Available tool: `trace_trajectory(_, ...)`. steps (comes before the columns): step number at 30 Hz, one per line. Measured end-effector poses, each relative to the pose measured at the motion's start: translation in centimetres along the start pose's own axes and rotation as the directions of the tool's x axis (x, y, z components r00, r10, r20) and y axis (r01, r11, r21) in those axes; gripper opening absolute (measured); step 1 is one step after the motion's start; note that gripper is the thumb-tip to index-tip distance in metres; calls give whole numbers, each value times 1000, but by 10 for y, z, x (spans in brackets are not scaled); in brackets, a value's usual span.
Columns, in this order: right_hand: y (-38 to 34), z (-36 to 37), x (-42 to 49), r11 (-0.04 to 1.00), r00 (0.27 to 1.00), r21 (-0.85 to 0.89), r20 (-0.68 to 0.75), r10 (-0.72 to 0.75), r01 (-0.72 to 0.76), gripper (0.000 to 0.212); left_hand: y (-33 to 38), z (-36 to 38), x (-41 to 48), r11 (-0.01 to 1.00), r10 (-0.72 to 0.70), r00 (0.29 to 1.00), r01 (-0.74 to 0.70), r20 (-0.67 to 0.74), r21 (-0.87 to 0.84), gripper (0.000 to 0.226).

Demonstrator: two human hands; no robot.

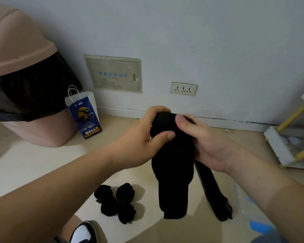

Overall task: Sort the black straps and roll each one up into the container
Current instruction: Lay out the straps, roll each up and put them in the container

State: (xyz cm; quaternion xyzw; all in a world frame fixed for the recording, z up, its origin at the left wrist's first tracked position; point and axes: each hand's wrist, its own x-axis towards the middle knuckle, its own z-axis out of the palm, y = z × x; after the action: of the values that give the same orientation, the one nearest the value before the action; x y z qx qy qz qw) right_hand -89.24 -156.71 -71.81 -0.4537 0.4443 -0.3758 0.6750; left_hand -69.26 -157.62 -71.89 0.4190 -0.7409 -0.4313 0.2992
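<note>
My left hand [144, 137] and right hand [205, 142] both pinch the top of a black strap [174, 172] hanging above four rolled straps [115, 201] on the floor [42, 163].

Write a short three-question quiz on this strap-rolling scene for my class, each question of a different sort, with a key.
1. True or false: the left hand and the right hand both hold the hanging strap.
2. How many rolled straps lie on the floor? A) two B) four C) six
3. Fill in: the blue paper bag stands beside the pink ____.
Key: 1 true; 2 B; 3 bin.
</note>
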Motion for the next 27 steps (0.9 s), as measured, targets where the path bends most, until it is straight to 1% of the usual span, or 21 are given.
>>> trace_trajectory(3, 7, -5, 5, 997, 997, 25, -33, -69, 70, 42, -3, -1, -2, 967, -127, 991, 135, 49, -216, 56)
trace_trajectory(6, 11, -7, 9, 988, 987, 1, -37, -156, 156, 40, -4, 0, 1, 863, -246, 962, 274, 119, -426, 54)
trace_trajectory(8, 12, -8, 11, 974, 974, -41, -26, -225, 224, 44, -5, 2, 5, 805, -300, 943, 330, 142, -493, 50)
trace_trajectory(11, 14, -8, 11, 952, 960, -133, -3, -279, 277, 52, -8, 3, 7, 810, -315, 935, 355, 164, -467, 64)
trace_trajectory(13, 13, -8, 12, 959, 965, -117, -20, -261, 257, 58, -7, 3, 7, 825, -309, 942, 336, 134, -455, 64)
trace_trajectory(15, 10, -8, 13, 981, 980, -5, -39, -196, 196, 61, -5, 2, 7, 845, -305, 950, 300, 61, -443, 61)
trace_trajectory(16, 7, -8, 13, 987, 987, 48, -38, -153, 155, 58, -3, 2, 7, 861, -292, 956, 275, 26, -427, 57)
trace_trajectory(17, 4, -8, 13, 992, 994, 66, -30, -103, 105, 53, -3, 2, 7, 881, -268, 963, 246, 3, -404, 51)
trace_trajectory(18, 1, -8, 11, 998, 999, 36, -21, -45, 45, 50, -2, 2, 7, 898, -238, 971, 217, -8, -382, 44)
trace_trajectory(20, -2, -7, 8, 995, 998, -80, -22, 64, -65, 60, -1, 0, 5, 928, -183, 983, 164, -26, -334, 40)
trace_trajectory(21, -3, -7, 7, 990, 996, -107, -25, 89, -91, 63, -1, -3, 5, 940, -163, 986, 144, -38, -310, 40)
trace_trajectory(24, 1, -6, 7, 997, 998, -51, -15, 60, -61, 60, -1, -11, 4, 943, -154, 988, 138, -31, -302, 45)
trace_trajectory(27, 4, -4, 9, 1000, 999, 12, -36, -19, 19, 55, -2, -14, 3, 895, -207, 978, 197, 18, -399, 51)
